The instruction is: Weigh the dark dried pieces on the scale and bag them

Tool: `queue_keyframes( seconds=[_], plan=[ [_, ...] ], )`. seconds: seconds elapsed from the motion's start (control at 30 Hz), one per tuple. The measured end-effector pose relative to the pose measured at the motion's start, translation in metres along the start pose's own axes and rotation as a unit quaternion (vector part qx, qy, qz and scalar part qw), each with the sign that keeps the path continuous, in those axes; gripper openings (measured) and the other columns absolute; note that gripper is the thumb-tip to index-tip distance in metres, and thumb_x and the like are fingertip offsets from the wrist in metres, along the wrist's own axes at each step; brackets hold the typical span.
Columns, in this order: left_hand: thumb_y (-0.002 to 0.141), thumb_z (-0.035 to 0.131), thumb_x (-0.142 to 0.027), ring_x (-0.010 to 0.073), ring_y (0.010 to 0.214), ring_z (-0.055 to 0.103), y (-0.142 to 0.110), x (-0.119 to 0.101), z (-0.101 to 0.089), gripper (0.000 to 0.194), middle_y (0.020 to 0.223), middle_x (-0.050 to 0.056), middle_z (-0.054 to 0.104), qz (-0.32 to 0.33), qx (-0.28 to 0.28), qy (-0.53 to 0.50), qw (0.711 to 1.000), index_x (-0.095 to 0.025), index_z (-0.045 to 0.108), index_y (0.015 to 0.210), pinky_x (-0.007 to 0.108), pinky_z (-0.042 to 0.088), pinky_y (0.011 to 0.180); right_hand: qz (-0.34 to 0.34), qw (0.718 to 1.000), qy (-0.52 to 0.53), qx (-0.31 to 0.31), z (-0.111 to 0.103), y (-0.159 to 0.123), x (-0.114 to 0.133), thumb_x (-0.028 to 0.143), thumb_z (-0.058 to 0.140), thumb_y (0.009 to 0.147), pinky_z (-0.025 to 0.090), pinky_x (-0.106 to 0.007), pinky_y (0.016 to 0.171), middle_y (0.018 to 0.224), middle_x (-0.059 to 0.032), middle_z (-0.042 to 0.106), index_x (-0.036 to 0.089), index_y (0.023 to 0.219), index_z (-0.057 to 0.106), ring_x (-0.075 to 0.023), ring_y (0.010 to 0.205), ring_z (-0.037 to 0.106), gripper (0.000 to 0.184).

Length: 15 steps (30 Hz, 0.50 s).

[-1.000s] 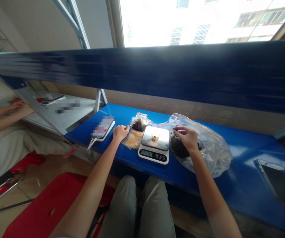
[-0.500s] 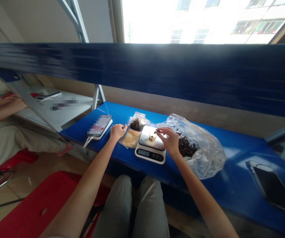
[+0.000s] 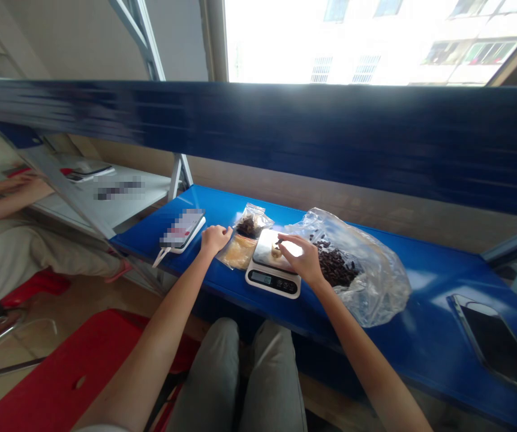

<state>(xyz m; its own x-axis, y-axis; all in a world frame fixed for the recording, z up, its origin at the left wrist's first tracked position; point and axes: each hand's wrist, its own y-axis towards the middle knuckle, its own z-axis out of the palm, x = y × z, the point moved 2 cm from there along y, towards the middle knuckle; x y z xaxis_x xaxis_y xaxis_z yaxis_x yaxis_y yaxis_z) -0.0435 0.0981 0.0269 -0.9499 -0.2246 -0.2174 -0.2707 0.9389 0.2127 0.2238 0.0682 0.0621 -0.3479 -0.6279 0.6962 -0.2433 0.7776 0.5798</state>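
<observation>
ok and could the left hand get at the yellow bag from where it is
Probably yes: the left hand is close beside the yellow bag, with nothing visible between them; the scale is on the bag's far side.

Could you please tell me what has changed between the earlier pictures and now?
The right hand has moved left, from the dark pieces in the clear bag to the small cup on the scale; its fingertips appear to pinch a dark piece. The left hand stayed beside the small bags, and the scale and cup remain in place.
</observation>
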Motion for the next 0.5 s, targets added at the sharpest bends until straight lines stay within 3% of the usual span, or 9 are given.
queue_keyframes(
  seconds=[0.33,0.4,0.5],
  plan=[
    [0.085,0.033,-0.046,0.0265,0.082,0.063,0.000,0.000,-0.001,0.051,0.085,0.014,0.070,-0.006,0.002,-0.011,1.000,-0.017,0.074,0.079,0.030,0.042,0.067,0.008,1.000,-0.013,-0.002,-0.007,0.004,-0.001,0.034,0.056,0.081,0.047,-0.038,0.088,0.101,-0.0061,0.070,0.022,0.107,0.065,-0.0219,0.095,0.064,0.030],
    [0.085,0.033,-0.046,0.0264,0.082,0.063,0.001,0.000,0.000,0.051,0.084,0.014,0.070,-0.005,0.001,-0.010,1.000,-0.017,0.074,0.077,0.029,0.042,0.066,0.030,0.998,-0.048,-0.022,-0.015,0.006,-0.010,0.033,0.055,0.081,0.045,-0.039,0.089,0.102,-0.0078,0.070,0.020,0.114,0.061,-0.0227,0.097,0.063,0.037],
    [0.086,0.032,-0.046,0.0261,0.081,0.063,0.001,0.001,0.000,0.052,0.082,0.013,0.070,0.003,-0.002,-0.009,1.000,-0.017,0.073,0.074,0.029,0.041,0.064,0.091,0.977,-0.186,-0.048,-0.026,0.004,-0.033,0.036,0.057,0.076,0.040,-0.046,0.093,0.118,-0.0152,0.061,0.016,0.119,0.056,-0.0290,0.109,0.056,0.048]
  ],
)
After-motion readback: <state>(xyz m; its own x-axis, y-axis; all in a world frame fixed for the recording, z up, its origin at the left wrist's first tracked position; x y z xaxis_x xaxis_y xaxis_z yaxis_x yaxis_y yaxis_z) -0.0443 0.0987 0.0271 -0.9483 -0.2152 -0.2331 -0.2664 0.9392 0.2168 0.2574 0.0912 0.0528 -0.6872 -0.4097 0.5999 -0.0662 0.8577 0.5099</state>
